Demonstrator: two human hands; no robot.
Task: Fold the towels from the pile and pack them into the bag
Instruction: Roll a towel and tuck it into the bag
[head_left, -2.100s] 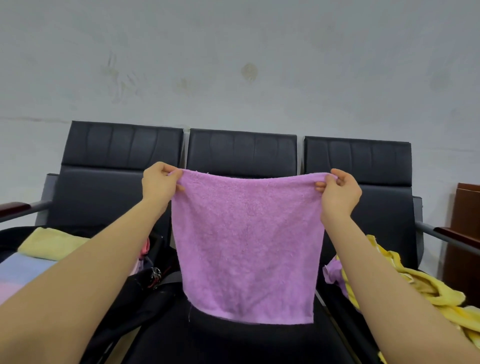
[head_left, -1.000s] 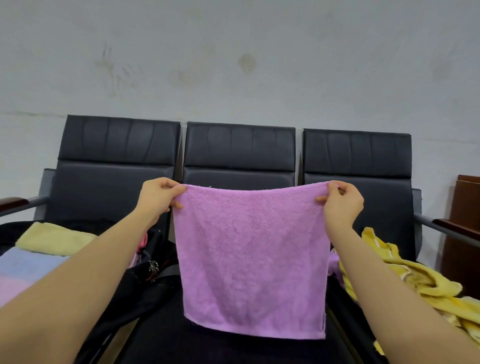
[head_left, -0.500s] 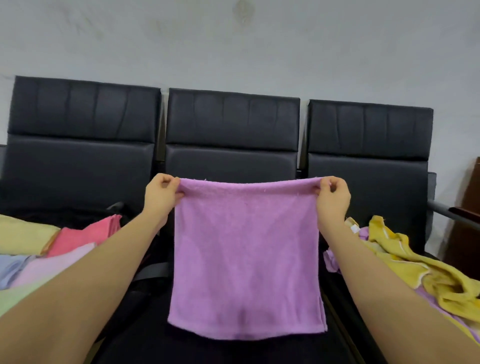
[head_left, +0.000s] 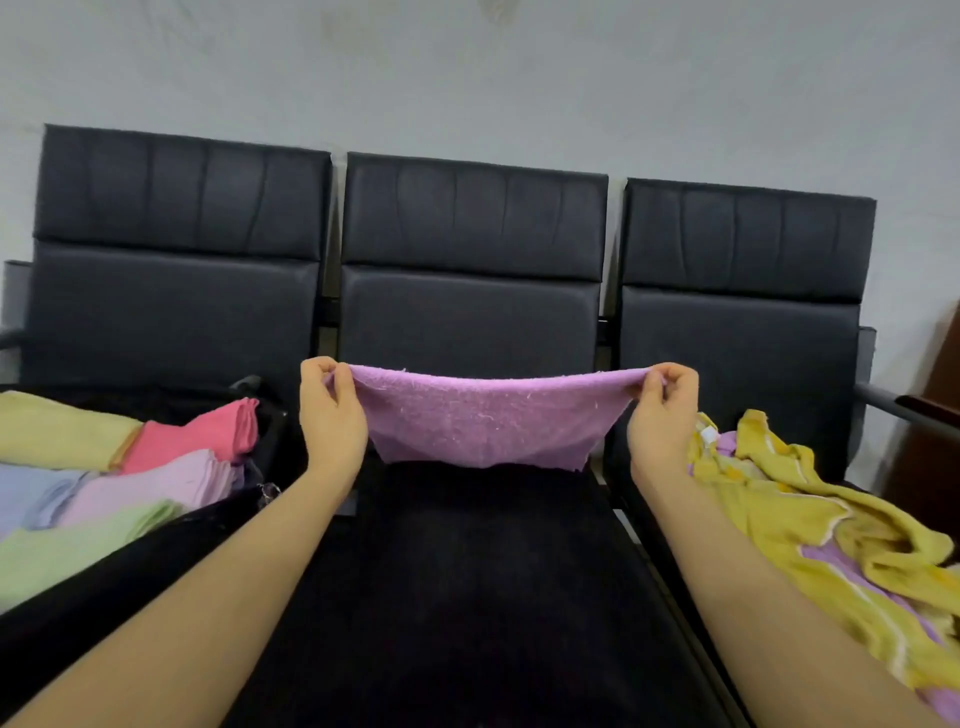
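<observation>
Purple terry cloth fills the middle of the view: a towel (head_left: 480, 426) held up by its top edge over the middle seat (head_left: 467, 582) of a row of three black chairs. The left hand (head_left: 332, 415) pinches the towel's left top corner, thumb and fingers (head_left: 343, 387) curled closed on the cloth. The right hand (head_left: 662, 418) pinches the right top corner in the same way, its fingers (head_left: 675, 384) bent over the edge. Between the two hands the top edge sags a little, and the cloth hangs down in a short, tapering flap whose lower edge ends just above the seat; whether it touches the seat is hard to tell against the dark cushion.

On the left chair a black bag (head_left: 119, 566) lies open. Folded towels sit in it side by side: a pale yellow one (head_left: 57, 431) at the back, a pink one (head_left: 208, 431) beside it, then a lilac one (head_left: 156, 488), a light blue one (head_left: 26, 493) and a green one (head_left: 67, 551) nearest the camera.

On the right chair lies the pile (head_left: 831, 540) of loose towels, mostly crumpled yellow cloth with purple showing under it, just beside the right forearm. Behind the chairs stands a grey wall (head_left: 467, 78).
</observation>
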